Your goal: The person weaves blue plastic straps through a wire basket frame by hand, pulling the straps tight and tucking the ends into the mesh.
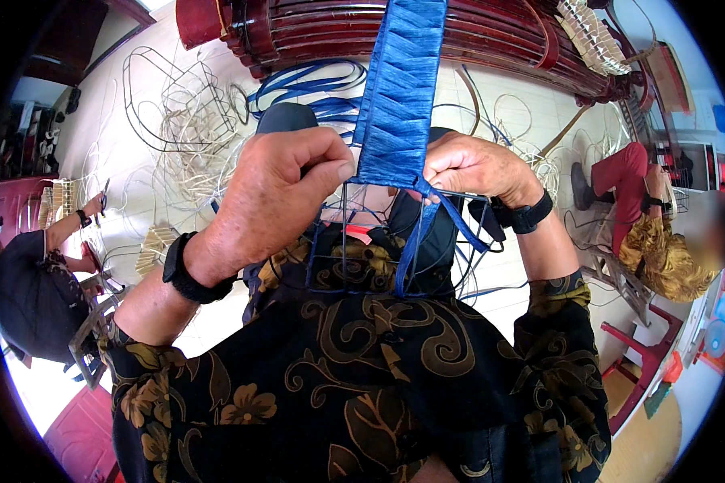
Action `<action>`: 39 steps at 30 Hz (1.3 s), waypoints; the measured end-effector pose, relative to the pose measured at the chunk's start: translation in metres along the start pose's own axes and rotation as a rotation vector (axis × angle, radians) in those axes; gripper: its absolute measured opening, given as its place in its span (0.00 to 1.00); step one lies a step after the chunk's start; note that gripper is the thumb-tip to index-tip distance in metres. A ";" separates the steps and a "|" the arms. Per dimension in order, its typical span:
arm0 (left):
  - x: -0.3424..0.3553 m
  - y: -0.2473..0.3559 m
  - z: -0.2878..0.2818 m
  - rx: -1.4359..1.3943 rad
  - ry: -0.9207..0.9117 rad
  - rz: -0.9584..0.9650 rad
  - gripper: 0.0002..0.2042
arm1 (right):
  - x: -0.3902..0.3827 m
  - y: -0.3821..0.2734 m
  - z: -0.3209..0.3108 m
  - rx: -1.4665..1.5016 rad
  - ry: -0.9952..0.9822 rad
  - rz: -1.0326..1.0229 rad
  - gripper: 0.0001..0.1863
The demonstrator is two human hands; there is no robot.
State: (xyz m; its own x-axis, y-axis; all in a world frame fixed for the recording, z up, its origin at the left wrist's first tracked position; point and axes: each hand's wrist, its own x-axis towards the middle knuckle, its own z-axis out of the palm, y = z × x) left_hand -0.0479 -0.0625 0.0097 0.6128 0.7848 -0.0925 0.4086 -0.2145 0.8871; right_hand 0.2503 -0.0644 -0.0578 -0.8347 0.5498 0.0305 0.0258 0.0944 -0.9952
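Blue woven-strip panel [397,105]: between both hands, above dark wire frame [345,237]
Left hand [286,189]: fingers curled at lower-left corner; grip unclear
Right hand [479,169]: pinching flat blue strip [453,217], lower-right corner
Strip step: probably wrapping; next calls for tension
Panel top: cut off; strip's run unclear among wires

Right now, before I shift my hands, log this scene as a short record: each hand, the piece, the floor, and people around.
Left hand: curled at the panel's lower left corner; exact contact unclear
Right hand: pinching a blue strip at the panel's lower right corner
Piece: blue woven panel, with dark wire frame below it
Floor: looped blue strips, loose pale strands
People: one at left, one at right
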 end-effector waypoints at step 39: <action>-0.092 0.119 0.015 -0.385 -0.124 0.697 0.16 | -0.002 -0.010 0.011 0.120 0.083 0.063 0.17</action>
State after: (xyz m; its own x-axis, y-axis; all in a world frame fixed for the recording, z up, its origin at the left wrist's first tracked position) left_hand -0.0455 -0.1689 0.1171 0.7210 0.4691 0.5100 -0.3430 -0.3979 0.8509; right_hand 0.2454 -0.0759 -0.0485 -0.7850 0.6187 -0.0295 0.0066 -0.0393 -0.9992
